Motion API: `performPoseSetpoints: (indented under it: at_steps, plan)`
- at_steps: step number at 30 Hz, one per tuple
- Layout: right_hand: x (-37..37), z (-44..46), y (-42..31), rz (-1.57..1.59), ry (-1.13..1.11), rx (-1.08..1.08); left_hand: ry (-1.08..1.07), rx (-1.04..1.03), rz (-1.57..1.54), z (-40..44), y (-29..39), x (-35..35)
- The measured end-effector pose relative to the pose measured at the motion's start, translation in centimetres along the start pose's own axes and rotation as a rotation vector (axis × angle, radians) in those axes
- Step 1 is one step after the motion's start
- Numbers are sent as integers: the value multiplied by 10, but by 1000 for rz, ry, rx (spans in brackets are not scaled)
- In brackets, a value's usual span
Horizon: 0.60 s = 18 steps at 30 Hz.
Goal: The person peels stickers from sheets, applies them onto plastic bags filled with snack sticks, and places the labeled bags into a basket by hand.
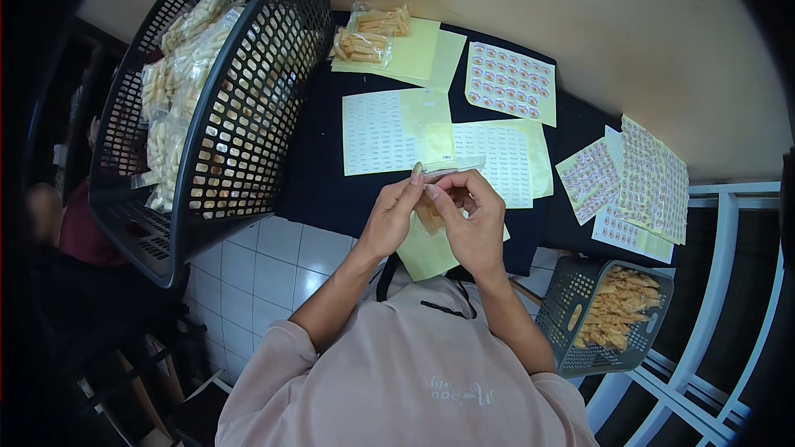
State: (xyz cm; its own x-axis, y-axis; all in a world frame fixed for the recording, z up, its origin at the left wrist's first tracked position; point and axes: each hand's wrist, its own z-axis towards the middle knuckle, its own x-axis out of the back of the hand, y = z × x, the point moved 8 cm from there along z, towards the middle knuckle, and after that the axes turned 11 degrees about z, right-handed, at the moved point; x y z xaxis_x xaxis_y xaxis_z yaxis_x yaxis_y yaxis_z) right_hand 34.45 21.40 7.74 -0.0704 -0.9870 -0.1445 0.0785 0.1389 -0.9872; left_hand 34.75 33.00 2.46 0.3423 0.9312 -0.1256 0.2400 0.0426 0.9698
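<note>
A small clear plastic bag (451, 166) is held in front of my chest, over the near edge of the dark table; something tan shows through its lower part. My left hand (393, 213) is closed on the bag's left side, thumb up. My right hand (474, 219) pinches it from the right, thumb and finger close to the left fingertips. Just beyond the hands lie a label sheet (373, 132) with part of it bare and a second label sheet (507, 167). Below the hands hangs a pale yellow sheet (429, 252).
At left, a big dark plastic basket (240, 116) holds bagged pale sticks (186, 74). Two snack bags (364, 40) lie on yellow paper at the back. Round-sticker sheets (512, 79) and more sticker sheets (650, 178) lie rightward. A smaller grey basket (571, 314) holds packed snacks (617, 306).
</note>
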Motion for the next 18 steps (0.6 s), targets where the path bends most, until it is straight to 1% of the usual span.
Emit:
performPoseSetpoints:
  at_steps: [2,4,5,8,10,12,14,16,18]
  plan:
    - [2,1,1,-18,25,4,7,-22,8,0,3,-3]
    - [2,1,-3,-167,50,60,25,3,38,2,-4,-2]
    - [2,1,-1,-169,52,59,23,3,37,2,-4,-2]
    - [7,2,1,-94,106,68,47,8,65,3,2,-1]
    - [14,4,8,61,163,-76,13,57,75,2,0,-2]
    - [17,5,7,61,154,-64,13,65,24,0,4,-5]
    - [13,2,-11,-162,95,161,7,76,-24,3,1,-10]
    - [15,1,-11,-180,108,141,10,-4,-102,7,1,-14]
    - [20,2,-12,-201,122,125,-24,18,-122,8,1,-18]
